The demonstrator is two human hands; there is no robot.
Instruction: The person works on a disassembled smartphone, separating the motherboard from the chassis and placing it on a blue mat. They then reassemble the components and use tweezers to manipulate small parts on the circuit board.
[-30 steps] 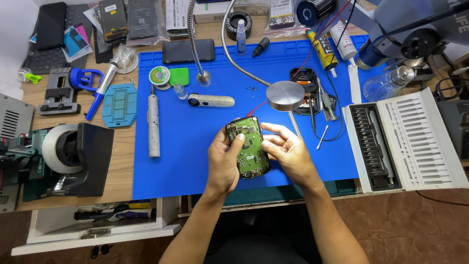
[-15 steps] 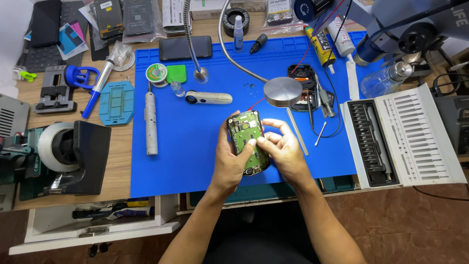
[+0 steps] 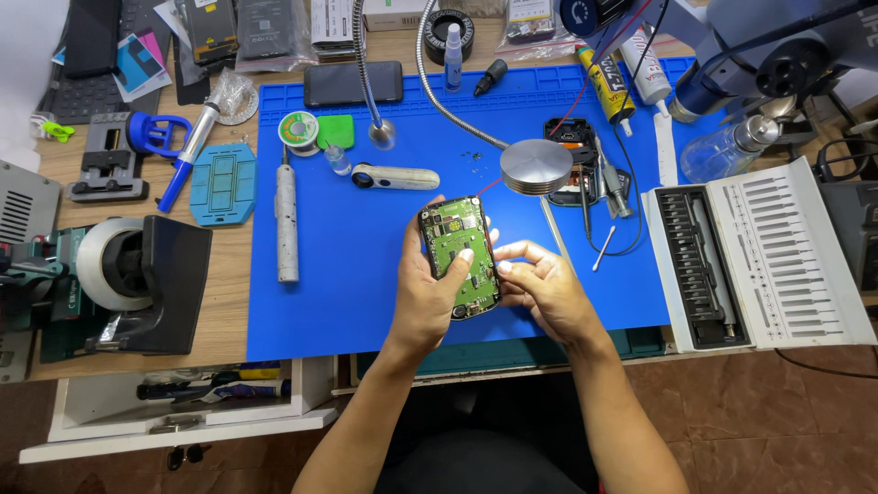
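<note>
Opened handset (image 3: 460,258), green board bared, grasped in left hand (image 3: 428,297) grip above blue mat (image 3: 366,274) on tabletop. Right hand (image 3: 541,288) fingertips touching its edge, pinching nothing visible. Back cover off; board unremoved.

Wooden workbench (image 3: 233,302), light brown top, mostly covered by a big blue work mat (image 3: 366,274) w/ raised rim. Floor (image 3: 786,430) below = reddish-brown tiles, visible bottom right and bottom left. White drawer (image 3: 183,412) pulled open under bench front-left, small tools inside. Green strip of a cutting mat (image 3: 549,352) pokes out at front edge under the blue one. Two flexible gooseneck arms come down from top, one ending in a round metal disc (image 3: 536,166). Lighting even, bright, from above, soft shadows only. No walls or windows in view.
</note>
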